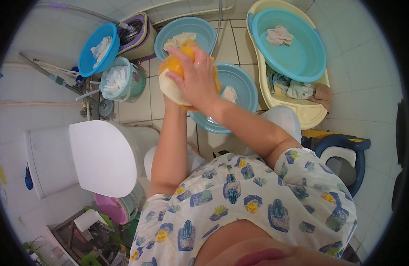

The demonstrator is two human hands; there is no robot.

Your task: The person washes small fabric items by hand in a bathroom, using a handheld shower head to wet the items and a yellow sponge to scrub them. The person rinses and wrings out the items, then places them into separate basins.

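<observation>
My right hand (pixel 201 78) presses with spread fingers on top of an orange-yellow and cream item (pixel 171 86), apparently soft fabric. A smooth yellow patch shows between the fingers; whether it is a separate piece is unclear. My left hand (pixel 173 103) supports the item from below and is mostly hidden by it. Both hands are raised above two light-blue plastic basins on the floor. The nearer basin (pixel 246 89) contains a pale crumpled cloth (pixel 229 94) and some water. Cream cloth (pixel 179 39) lies in the farther basin (pixel 204 28), partly covered by the item.
At right, a turquoise basin (pixel 307 63) rests on a cream baby bathtub (pixel 315 118) with clothes in it. A bucket of white cloths (pixel 116 81), a blue basin (pixel 86 63) and a white toilet (pixel 104 156) stand left. A child's toilet seat (pixel 359 166) is right of me.
</observation>
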